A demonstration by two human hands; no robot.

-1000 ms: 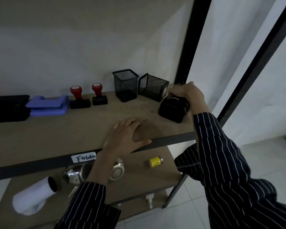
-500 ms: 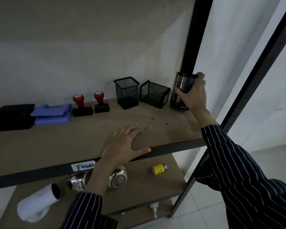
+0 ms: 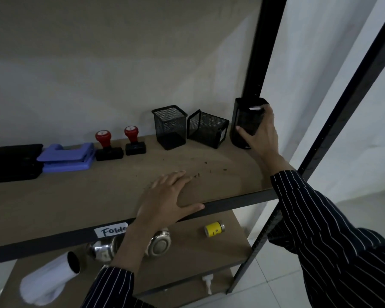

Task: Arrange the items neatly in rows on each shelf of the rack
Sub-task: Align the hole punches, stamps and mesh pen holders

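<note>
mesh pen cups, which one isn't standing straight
The right mesh cup, beside the black canister; it leans tilted, while the left mesh cup stands upright.

A: What's everything made of on that rack?

B: The shelf board (image 3: 80,196) looks like matt brown wood or fibreboard, a bit speckled with crumbs, edged with a dark matt metal rail (image 3: 231,202). The two pen holders (image 3: 170,127) are black wire mesh. The container (image 3: 246,121) at the corner post is dark and glossy, catching a highlight.

A: And the stamps?

B: Stamps (image 3: 108,145): shiny red plastic knobs on black bases. The hole punch (image 3: 67,157) is smooth matt purple-blue plastic.

A: Lower shelf?

B: Polished chrome-looking steel vessel (image 3: 158,243), mirror finish. The sleeves (image 3: 320,230) are striped woven cloth.
</note>
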